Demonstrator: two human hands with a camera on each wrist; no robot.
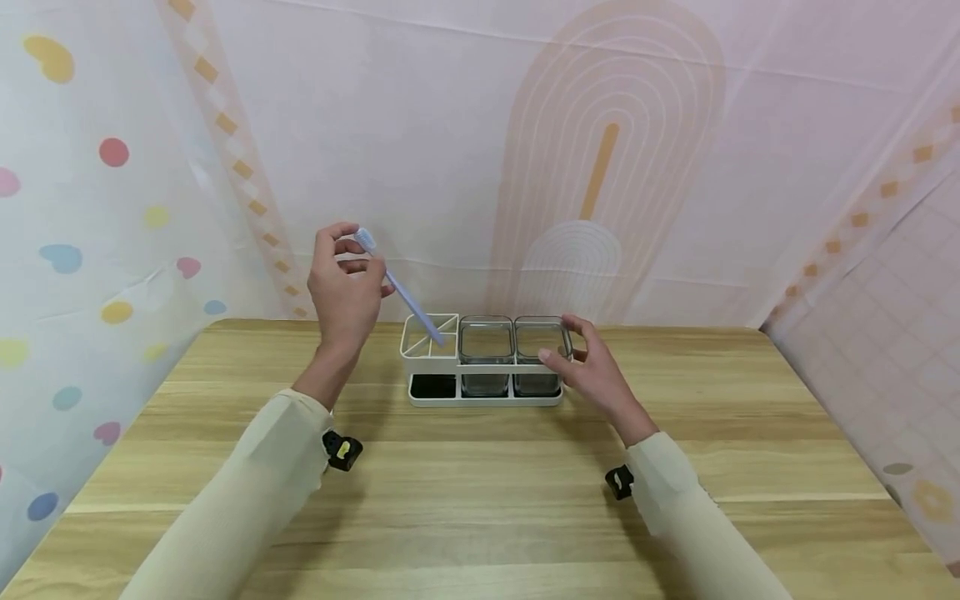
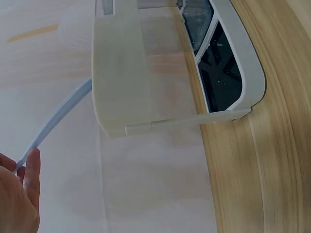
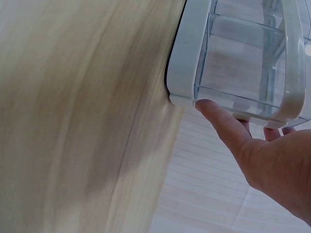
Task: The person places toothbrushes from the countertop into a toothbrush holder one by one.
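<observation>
**Toothbrush tilted into the organizer, both hands at the rack**

Left hand (image 1: 345, 287) raised above and left of the white organizer (image 1: 483, 358), wrist bent back, forearm rising steeply from the counter (image 1: 480, 500). Fingers (image 1: 341, 246) curled narrow, pinching the bristle end of the pale blue toothbrush (image 1: 397, 287). Handle slanting down and right, lower end inside the organizer's leftmost, divided compartment.

Right hand (image 1: 592, 371) low at the organizer's right end, forearm nearly flat over the counter. Fingers loosely spread and only slightly bent, thumb (image 3: 218, 119) pressed against the front rim, other fingertips touching the rightmost clear glass cup (image 1: 542, 342). No closed grasp there.

Second glass cup (image 1: 486, 342) seated in the organizer's middle slot.
</observation>
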